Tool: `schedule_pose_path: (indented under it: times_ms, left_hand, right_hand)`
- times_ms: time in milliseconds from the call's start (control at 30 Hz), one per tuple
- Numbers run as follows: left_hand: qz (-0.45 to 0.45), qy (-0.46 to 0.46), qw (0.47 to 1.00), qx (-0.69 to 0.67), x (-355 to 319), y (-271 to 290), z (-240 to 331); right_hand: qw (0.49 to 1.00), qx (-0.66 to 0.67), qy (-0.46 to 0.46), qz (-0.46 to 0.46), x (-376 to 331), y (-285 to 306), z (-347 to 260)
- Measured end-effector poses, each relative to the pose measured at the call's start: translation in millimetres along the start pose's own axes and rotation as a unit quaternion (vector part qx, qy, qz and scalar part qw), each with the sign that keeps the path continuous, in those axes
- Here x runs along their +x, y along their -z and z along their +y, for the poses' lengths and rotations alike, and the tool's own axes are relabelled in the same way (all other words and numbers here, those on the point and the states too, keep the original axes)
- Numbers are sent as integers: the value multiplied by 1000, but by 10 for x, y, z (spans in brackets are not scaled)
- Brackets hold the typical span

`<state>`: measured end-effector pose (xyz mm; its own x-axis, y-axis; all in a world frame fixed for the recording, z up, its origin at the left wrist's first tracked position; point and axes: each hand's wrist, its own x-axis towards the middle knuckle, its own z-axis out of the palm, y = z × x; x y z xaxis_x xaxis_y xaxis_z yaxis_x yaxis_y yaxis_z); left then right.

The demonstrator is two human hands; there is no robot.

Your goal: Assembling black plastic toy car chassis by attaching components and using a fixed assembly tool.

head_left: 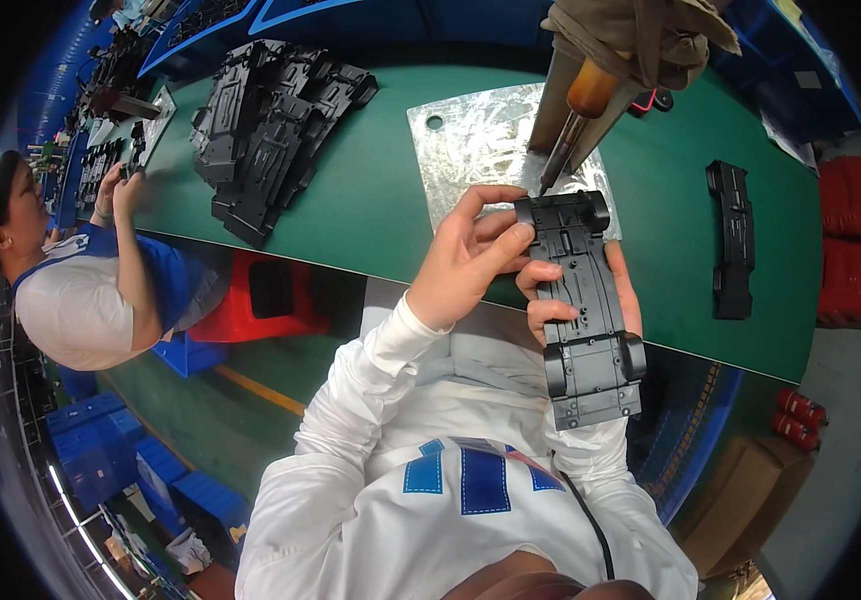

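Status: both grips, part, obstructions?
Right grip holding black molded part. Left grip at its upper end. Amber-handled tool close above, contact unclear.

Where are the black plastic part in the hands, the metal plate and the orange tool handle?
Black plastic part point(596, 298): head view, on the middle of its long panel.
Metal plate point(481, 140): head view, on its bare surface.
Orange tool handle point(593, 90): head view, on the middle of the grip.

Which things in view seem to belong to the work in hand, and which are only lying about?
Seems part of the work: black plastic part, in the right hand, left hand at its edge; amber-handled tool; metal plate; perhaps the piled parts and lone part.

Seems just lying about: red stool; red cylinders; brown box; blue crates.
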<state>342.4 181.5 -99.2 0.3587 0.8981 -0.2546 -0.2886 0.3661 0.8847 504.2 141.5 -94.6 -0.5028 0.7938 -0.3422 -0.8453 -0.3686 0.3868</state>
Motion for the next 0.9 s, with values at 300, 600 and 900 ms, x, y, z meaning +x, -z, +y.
schedule_pose_path:
  times_ms: [300,600,900]
  left_hand:
    - [3,2,1000,-17,15,-19,35]
    - [14,-16,1000,-22,10,-60,35]
    - [22,-23,999,-23,6,-73,21]
  right_hand:
    - [1000,-9,5,-8,8,-46,6]
    - [1000,-11,-1,-22,-8,-106,13]
    - [1000,-16,2,-10,-27,-150,19]
